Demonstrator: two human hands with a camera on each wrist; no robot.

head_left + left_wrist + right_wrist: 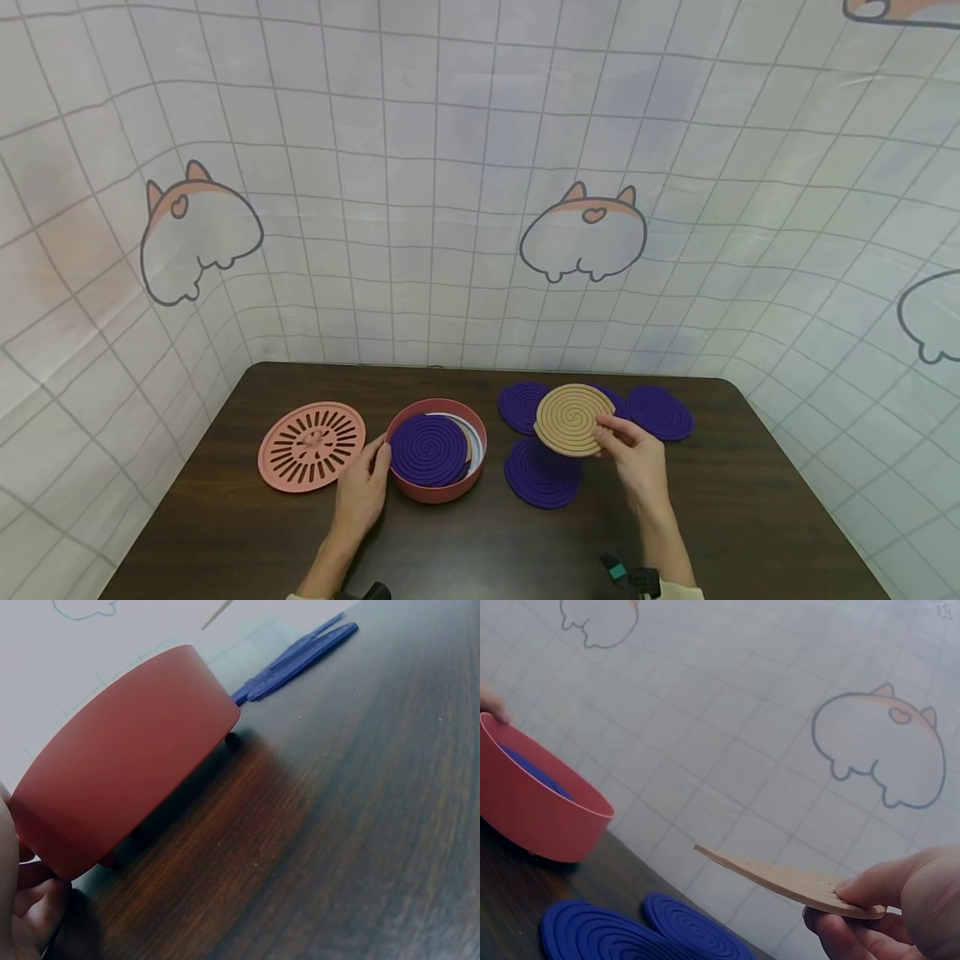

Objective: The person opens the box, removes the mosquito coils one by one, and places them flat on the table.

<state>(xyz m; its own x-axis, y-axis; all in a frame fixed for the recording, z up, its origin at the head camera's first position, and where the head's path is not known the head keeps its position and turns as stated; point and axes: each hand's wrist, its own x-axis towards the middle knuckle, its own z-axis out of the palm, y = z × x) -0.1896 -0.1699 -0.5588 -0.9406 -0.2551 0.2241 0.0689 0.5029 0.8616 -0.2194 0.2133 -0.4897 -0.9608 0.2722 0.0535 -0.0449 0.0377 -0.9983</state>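
Observation:
My right hand [637,462] pinches a tan mosquito coil [572,419] at its right edge, thumb on top and fingers beneath. It is raised over the purple coils, nearly flat and edge-on in the right wrist view. With my left hand [363,486] I grip the left side of a round red box [127,750], thumb at the rim. Inside the box lies a purple mosquito coil [427,451], with a tan edge and something white showing under it. One purple coil [542,477] lies on the table just below the held one.
Left of the box lies a pink slotted lid [311,447]. Further purple coils lie toward the back right, one at the left [521,407] and one at the right [660,412], another partly hidden. A tiled-pattern curtain [450,250] rises behind the dark wooden table [480,550].

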